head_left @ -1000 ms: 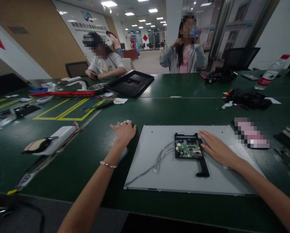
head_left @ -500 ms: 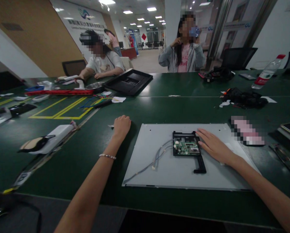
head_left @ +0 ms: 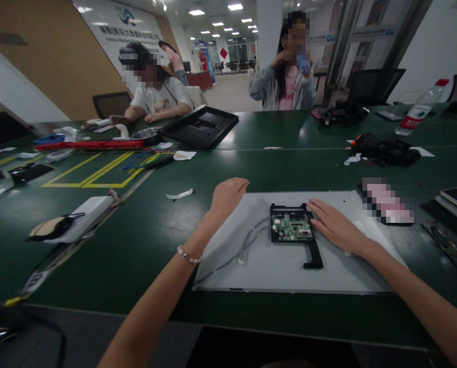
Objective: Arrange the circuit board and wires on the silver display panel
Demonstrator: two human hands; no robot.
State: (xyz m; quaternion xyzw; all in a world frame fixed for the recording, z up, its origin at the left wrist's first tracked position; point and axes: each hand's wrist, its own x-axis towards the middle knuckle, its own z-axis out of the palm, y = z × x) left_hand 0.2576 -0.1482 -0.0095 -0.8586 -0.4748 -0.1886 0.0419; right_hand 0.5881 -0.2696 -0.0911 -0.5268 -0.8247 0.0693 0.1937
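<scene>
A grey metal panel (head_left: 251, 276) lies flat on the green table. On it rests a black plastic frame (head_left: 314, 255) holding a green circuit board (head_left: 291, 230), with grey cables (head_left: 247, 243) running out to the left. My right hand (head_left: 335, 225) lies with fingers stretched out, its fingertips at the frame's right edge. Above the panel's upper left corner is my left hand (head_left: 228, 197), its fingers bent and mostly turned away, so whether they hold anything is hidden.
A strip of white paper (head_left: 179, 194) lies left of the panel, a phone (head_left: 389, 202) to its right. Farther back are a black casing (head_left: 201, 127), a bottle (head_left: 419, 110) and black cables (head_left: 385, 150). Two people are across the table (head_left: 136, 276).
My left hand has moved right, from the bare table to the panel's upper left corner, uncovering the paper strip. My right hand stays at the frame.
</scene>
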